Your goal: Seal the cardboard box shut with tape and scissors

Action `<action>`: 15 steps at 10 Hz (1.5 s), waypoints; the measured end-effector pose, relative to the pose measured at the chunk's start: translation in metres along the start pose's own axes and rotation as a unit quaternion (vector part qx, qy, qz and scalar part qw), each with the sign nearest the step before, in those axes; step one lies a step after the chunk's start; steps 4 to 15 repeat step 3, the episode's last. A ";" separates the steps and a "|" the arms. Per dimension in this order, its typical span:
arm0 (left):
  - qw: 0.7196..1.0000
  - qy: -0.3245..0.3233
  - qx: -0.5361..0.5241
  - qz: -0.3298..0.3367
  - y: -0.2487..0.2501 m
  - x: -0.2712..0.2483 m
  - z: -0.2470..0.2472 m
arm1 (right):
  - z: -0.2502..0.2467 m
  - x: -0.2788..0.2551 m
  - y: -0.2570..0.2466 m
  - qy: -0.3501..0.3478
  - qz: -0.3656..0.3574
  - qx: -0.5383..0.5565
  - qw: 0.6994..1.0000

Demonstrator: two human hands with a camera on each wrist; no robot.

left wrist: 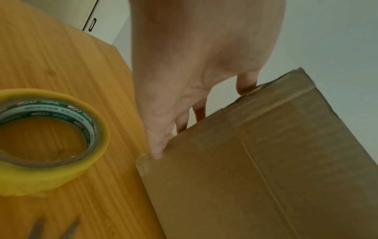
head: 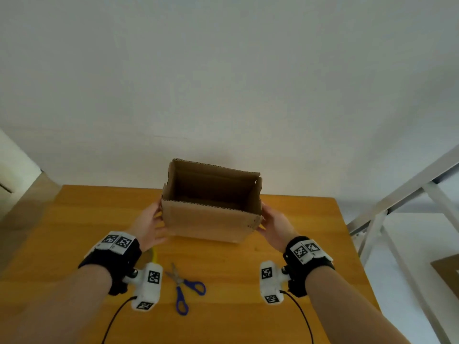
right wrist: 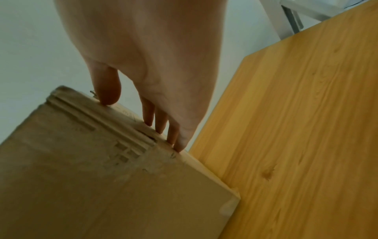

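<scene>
An open-topped brown cardboard box sits over the far half of the wooden table, its flaps up and its inside in view. My left hand presses flat against its left side, fingers straight along the cardboard. My right hand presses the right side the same way, fingers on the box edge. A yellow tape roll lies flat under my left wrist, showing only as a sliver in the head view. Blue-handled scissors lie partly open near me.
A white wall rises right behind the table's far edge. A grey metal frame slants past the table's right side, with a flat cardboard piece on the floor beyond it. A pale cabinet stands at the left.
</scene>
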State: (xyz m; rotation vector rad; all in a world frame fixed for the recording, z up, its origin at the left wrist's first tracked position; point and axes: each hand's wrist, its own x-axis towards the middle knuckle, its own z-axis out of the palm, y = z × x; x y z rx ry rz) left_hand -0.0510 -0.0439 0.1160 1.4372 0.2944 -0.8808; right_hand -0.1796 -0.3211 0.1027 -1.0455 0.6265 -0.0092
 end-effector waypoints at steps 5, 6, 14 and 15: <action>0.998 0.043 -0.048 0.010 -0.014 0.015 0.005 | -0.013 0.019 0.012 0.027 -0.002 -0.029 0.999; 0.998 0.043 -0.048 0.010 -0.014 0.015 0.005 | -0.013 0.019 0.012 0.027 -0.002 -0.029 0.999; 0.998 0.043 -0.048 0.010 -0.014 0.015 0.005 | -0.013 0.019 0.012 0.027 -0.002 -0.029 0.999; 0.998 0.043 -0.048 0.010 -0.014 0.015 0.005 | -0.013 0.019 0.012 0.027 -0.002 -0.029 0.999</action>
